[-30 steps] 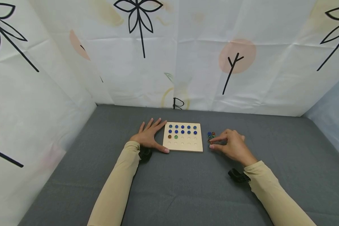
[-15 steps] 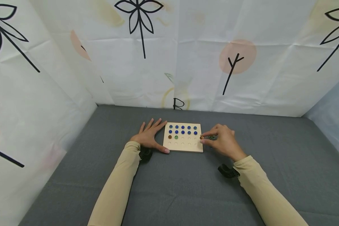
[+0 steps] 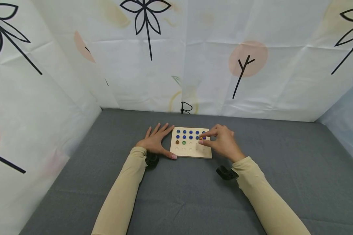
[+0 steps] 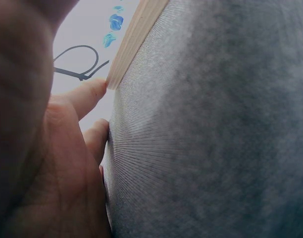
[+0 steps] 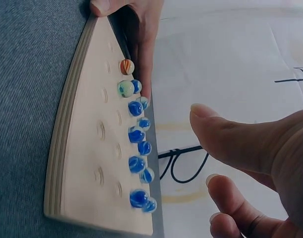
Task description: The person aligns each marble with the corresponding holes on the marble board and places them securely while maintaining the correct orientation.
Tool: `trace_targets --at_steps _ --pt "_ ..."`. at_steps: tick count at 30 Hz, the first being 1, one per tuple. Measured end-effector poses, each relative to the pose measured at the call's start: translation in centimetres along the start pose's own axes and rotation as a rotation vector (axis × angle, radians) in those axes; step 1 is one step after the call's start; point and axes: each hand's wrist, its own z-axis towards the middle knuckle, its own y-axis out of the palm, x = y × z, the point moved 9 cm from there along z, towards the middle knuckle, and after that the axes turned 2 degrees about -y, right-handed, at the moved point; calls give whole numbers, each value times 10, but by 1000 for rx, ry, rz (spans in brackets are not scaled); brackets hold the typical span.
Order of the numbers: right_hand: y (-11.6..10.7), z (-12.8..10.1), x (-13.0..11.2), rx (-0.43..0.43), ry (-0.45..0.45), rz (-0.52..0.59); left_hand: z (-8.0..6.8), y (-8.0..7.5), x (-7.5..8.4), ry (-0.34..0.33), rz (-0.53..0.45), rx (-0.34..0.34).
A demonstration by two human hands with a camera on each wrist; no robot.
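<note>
Left hand (image 3: 154,142) flat, steadying the wooden board (image 3: 190,150), the right hand (image 3: 220,141) pinches an orange marble (image 3: 200,138) above the board's third row, best lowered straight into an empty dimple.

Grey mat (image 3: 194,195) beneath white plant-printed curtains (image 3: 194,49).

Board (image 3: 190,151) sits on the desk (image 3: 176,195), mid-far, short of the back curtain (image 3: 194,65). Marbles (image 3: 190,134) fill the board's two far rows; two more marbles at the left end of the third row. Left hand (image 3: 153,143) flat on desk, touching board's left edge. Right hand (image 3: 222,143) over board's right side, pinching a marble (image 3: 200,138).
</note>
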Motion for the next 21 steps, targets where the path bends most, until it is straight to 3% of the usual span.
trace_targets --at_steps 21 --pt "22 14 -2 -8 5 -18 1 -1 0 -20 10 -2"
